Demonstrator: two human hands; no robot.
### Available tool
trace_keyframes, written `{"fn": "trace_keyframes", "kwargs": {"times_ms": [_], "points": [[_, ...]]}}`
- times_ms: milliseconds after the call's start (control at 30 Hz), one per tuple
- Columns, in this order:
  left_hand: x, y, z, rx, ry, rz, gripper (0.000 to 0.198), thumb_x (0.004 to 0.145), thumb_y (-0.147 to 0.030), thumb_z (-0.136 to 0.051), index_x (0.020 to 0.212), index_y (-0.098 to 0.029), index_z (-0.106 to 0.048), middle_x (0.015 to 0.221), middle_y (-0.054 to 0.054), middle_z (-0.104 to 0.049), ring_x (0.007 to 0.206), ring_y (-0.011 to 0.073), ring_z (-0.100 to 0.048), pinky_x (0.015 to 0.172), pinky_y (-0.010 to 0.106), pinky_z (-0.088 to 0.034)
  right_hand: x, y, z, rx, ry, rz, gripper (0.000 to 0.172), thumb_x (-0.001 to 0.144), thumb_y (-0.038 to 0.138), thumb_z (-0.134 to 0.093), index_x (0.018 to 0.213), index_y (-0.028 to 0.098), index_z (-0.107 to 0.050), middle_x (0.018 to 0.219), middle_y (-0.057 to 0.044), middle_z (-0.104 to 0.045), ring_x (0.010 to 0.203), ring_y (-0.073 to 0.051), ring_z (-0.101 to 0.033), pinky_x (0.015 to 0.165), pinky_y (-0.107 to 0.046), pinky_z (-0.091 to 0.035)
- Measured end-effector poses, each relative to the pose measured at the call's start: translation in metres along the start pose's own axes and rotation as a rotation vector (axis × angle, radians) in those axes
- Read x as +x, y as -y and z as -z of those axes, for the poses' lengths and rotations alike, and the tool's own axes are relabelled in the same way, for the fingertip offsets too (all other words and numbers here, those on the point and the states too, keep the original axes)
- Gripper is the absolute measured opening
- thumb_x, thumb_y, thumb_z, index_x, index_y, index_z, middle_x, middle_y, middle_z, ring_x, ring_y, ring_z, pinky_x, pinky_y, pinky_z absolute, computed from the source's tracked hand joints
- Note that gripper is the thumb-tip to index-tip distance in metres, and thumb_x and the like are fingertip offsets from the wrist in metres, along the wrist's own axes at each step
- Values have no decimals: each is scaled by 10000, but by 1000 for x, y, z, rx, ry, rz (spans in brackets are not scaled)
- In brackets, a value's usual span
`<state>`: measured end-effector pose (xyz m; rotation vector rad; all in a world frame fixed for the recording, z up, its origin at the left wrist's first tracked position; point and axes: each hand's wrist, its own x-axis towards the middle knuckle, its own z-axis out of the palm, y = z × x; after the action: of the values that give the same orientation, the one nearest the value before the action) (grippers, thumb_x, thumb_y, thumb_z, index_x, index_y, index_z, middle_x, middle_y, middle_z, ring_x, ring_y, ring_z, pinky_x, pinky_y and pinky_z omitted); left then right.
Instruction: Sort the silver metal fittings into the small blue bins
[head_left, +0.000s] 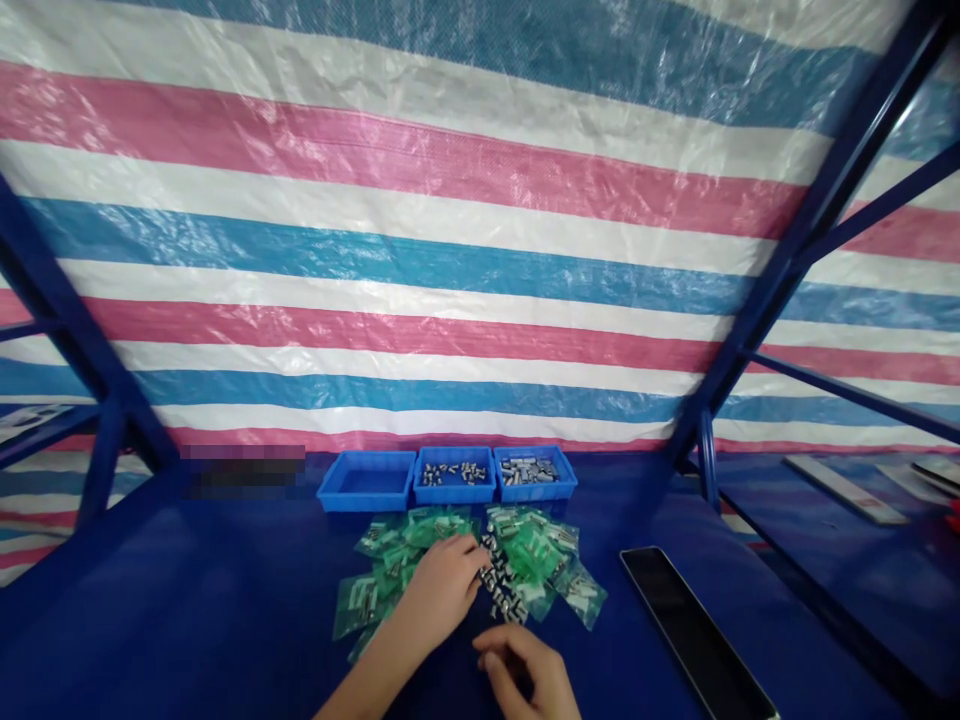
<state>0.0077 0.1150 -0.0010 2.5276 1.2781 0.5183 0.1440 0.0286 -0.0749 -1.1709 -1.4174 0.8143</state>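
Observation:
My left hand point(448, 578) reaches over the left heap of small green plastic bags point(390, 560), its fingertips at the edge of a strip of loose metal screws point(504, 590). Whether anything is between those fingertips is too small to tell. Nearer to me, my right hand point(525, 668) hovers just below the screws, fingers curled with thumb and forefinger apart, and nothing shows between them. To the right of the screws lies a second heap of green bags point(536, 550), with small metal parts inside some of them.
Behind the heaps stand three blue trays: an empty left one point(367, 505), a middle one point(454, 494) and a right one point(534, 491) holding metal parts. A black rectangular tray point(694, 625) lies right. Blue frame bars point(780, 280) flank a striped sheet point(450, 260).

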Motion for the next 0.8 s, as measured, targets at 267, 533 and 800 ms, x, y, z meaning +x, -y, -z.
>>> {"fn": "trace_keyframes", "kwargs": {"times_ms": [267,533,800], "points": [[-7,2,2,-74,-126,82,237,845,-51,-499,859,-208,-675,907,54,-716,904,234,-672,823,344,-530,2,6,-2,-89,-34,107,256,905,398,-585,847,196,-732,626,-24,-687,504,-147,-614,472,-199,-459],[-44,-26,7,-686,-476,276,161,858,-288,-614,907,-231,-756,927,49,-771,864,216,-736,788,280,-596,13,29,12,19,-185,83,335,962,423,-524,1153,175,-643,719,-31,-698,641,-163,-665,608,-205,-538],[-58,-40,11,-832,-417,293,204,853,-291,-639,1002,-257,-773,982,53,-752,931,210,-719,819,256,-588,22,56,23,-82,-104,319,249,957,231,-523,1157,226,-672,974,-89,-730,866,-203,-712,739,-248,-588]]}}
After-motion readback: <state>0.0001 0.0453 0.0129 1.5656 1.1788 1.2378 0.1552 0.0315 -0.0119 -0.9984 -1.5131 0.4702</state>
